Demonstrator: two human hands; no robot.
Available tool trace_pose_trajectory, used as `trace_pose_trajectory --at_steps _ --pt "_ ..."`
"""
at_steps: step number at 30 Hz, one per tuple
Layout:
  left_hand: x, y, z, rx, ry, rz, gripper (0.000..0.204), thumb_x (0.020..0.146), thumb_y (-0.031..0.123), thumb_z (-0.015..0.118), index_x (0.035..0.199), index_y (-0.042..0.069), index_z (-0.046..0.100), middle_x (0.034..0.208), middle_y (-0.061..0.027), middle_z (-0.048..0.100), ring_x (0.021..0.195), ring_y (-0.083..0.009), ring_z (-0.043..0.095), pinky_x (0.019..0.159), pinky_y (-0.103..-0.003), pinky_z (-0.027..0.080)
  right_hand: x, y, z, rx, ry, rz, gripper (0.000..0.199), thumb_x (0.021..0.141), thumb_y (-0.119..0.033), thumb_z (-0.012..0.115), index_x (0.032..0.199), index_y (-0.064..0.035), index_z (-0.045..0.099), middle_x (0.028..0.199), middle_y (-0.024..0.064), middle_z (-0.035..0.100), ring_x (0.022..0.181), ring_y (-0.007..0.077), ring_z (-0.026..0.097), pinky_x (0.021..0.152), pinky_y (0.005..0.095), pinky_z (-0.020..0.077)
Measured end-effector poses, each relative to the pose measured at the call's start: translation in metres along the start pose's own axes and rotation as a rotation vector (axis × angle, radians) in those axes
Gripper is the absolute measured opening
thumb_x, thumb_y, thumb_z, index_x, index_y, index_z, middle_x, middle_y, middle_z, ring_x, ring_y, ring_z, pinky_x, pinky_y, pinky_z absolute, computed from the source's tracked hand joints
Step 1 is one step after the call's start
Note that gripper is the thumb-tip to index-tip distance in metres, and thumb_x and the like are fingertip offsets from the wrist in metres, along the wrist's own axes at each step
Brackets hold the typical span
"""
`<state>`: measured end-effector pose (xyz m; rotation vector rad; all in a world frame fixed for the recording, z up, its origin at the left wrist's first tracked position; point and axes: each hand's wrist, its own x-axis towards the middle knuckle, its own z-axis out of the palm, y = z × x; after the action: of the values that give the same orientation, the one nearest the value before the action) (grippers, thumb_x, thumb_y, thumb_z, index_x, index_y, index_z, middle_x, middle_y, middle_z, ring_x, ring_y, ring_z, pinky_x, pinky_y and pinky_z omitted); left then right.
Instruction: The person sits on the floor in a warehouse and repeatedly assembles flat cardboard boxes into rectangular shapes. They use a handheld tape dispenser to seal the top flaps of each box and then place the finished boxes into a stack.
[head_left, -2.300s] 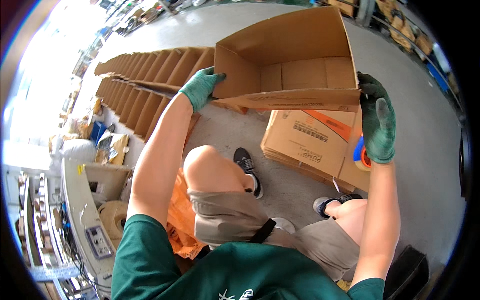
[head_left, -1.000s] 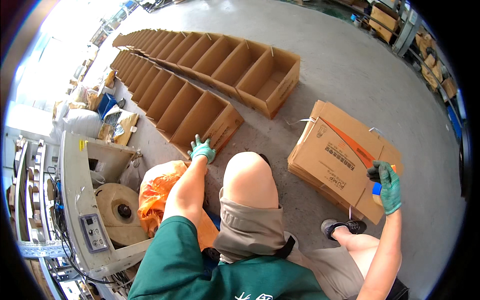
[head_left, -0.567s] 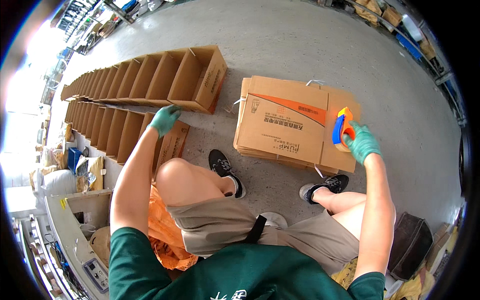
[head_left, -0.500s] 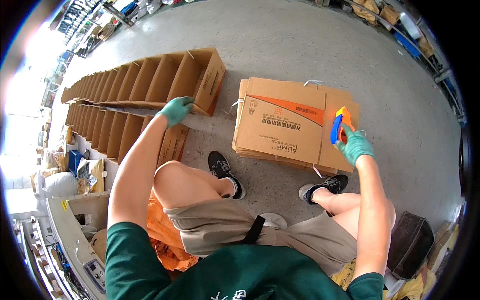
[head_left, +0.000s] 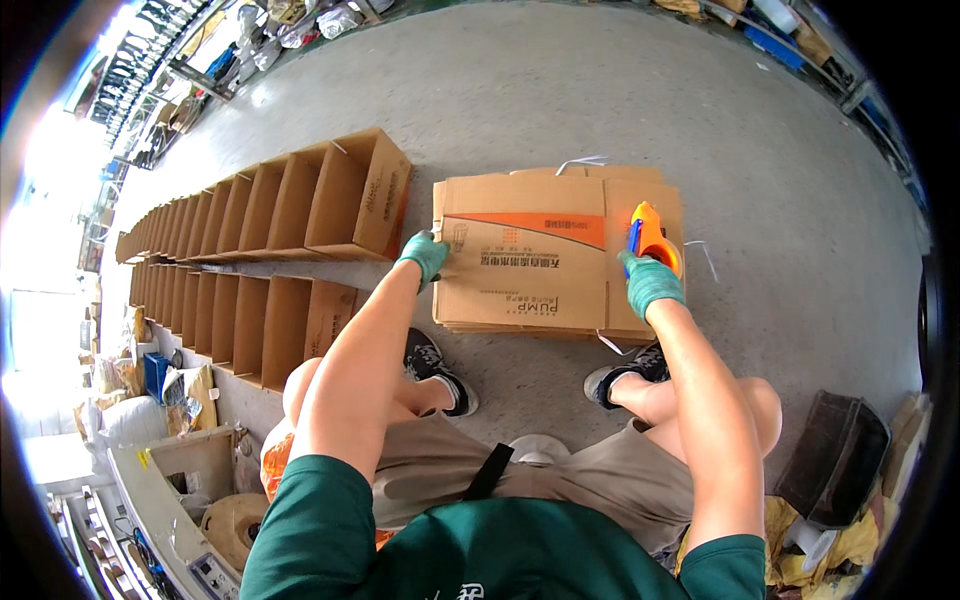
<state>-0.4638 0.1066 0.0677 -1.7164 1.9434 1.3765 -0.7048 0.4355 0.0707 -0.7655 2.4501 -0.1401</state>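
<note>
In front of me lies a stack of flattened cardboard cartons (head_left: 525,285), brown with an orange stripe and dark print. My left hand (head_left: 425,257), in a green glove, has its fingers closed on the left edge of the top flattened carton. My right hand (head_left: 654,287), gloved alike, is wrapped round the handle of an orange and blue tape dispenser (head_left: 655,240). The dispenser is over the right part of the stack; whether it touches the cardboard I cannot tell.
Two rows of open-topped upright cartons (head_left: 345,195) stand to the left, the nearer row (head_left: 285,325) beside my knee. White straps (head_left: 582,162) stick out of the stack. A dark bin (head_left: 832,455) sits at right, a grey machine casing (head_left: 165,500) at lower left.
My left hand has moved from the far row of standing cartons to the stack's left edge. The tape dispenser has turned more upright in my right hand. The view has shifted.
</note>
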Motion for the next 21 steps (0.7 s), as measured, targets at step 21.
trace_pose_trajectory --at_steps 21 --pt "-0.038 -0.049 -0.188 -0.614 0.247 0.537 0.029 0.09 -0.007 0.058 0.117 0.003 0.064 0.107 -0.0054 0.068 0.093 -0.0176 0.066 0.089 -0.034 0.055 -0.053 -0.08 -0.095 0.061 0.089 -0.058 0.047 0.093 -0.024 0.064 0.139 -0.0192 0.052 0.135 0.0124 0.058 0.131 0.0303 0.05 0.104 0.0486 0.0431"
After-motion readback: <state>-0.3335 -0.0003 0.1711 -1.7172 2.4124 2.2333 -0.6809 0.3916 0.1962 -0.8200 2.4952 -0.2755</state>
